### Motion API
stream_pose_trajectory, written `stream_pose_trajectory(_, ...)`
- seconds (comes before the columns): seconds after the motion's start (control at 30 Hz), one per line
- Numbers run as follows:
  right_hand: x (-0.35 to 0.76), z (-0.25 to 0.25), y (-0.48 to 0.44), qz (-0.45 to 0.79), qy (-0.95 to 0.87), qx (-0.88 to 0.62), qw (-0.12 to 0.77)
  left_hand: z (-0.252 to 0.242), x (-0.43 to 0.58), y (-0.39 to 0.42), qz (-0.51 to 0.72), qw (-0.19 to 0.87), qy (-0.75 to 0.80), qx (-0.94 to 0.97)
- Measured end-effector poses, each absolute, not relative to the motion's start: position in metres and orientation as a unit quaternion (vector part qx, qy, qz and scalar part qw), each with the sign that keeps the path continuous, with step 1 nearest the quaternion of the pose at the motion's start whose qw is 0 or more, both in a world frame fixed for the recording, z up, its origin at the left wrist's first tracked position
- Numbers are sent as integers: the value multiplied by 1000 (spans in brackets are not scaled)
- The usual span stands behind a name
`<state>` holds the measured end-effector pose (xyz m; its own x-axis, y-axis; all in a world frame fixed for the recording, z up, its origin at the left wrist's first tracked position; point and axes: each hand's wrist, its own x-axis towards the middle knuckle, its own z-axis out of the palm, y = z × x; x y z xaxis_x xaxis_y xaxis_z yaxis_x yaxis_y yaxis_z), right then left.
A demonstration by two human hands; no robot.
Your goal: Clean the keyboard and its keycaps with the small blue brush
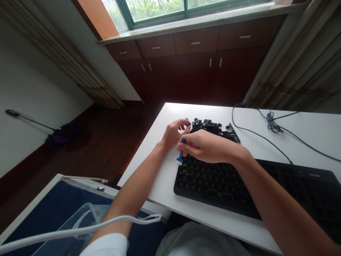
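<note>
My right hand (201,145) grips a small blue brush (180,155) whose pale tip points down at the upper left corner of a black keyboard (218,202). The keyboard's left part shows bare key sockets without caps, and my right forearm crosses over it. Just beyond, my left hand (176,131) is curled, with thumb and fingertips pinched around what looks like a black keycap (189,124). Right beside those fingertips lies a heap of loose black keycaps (210,126), partly hidden behind my right hand.
Keyboard and keycaps rest on a white table (162,167). A black cable (274,124) loops across its far right side. On the left, a blue fabric bin (34,220) with a white frame stands below the table edge. Dark red cabinets (181,78) line the window wall.
</note>
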<state>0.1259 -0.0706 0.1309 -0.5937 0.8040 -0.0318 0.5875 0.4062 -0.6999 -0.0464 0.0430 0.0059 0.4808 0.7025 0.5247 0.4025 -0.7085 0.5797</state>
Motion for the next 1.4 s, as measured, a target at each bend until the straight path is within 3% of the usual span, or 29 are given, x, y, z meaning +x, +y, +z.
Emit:
stream_pose_trajectory(0.1,124,129,-70,237,-832,-487,118,4,-45,44,394,183,330,838)
stream_pose_trajectory(0.2,122,132,-71,129,-826,-524,163,5,-48,44,382,186,300,854)
stream_pose_trajectory(0.3,121,133,-72,225,-829,-478,183,6,-49,44,364,197,286,864)
stream_pose_trajectory(0.4,119,127,-71,354,-835,-401,132,4,-47,43,385,175,318,849)
stream_pose_trajectory(0.47,117,123,-70,304,-842,-433,110,3,-46,42,382,169,313,853)
stream_pose_trajectory(0.6,116,127,-73,85,-830,-534,137,4,-49,41,357,155,296,872)
stream_pose_trajectory(0.7,121,137,-78,139,-832,-518,142,4,-50,41,350,151,296,876)
stream_pose_trajectory(0.83,126,138,-83,290,-850,-435,61,2,-47,41,369,149,308,864)
stream_pose_trajectory(0.93,124,136,-83,237,-857,-455,47,4,-47,39,368,149,308,864)
stream_pose_trajectory(1.07,122,141,-83,143,-843,-507,110,9,-48,37,346,162,300,874)
stream_pose_trajectory(1.27,123,139,-83,324,-851,-412,39,0,-47,41,373,150,303,864)
stream_pose_trajectory(1.4,119,134,-82,177,-854,-485,58,-3,-47,43,377,153,306,861)
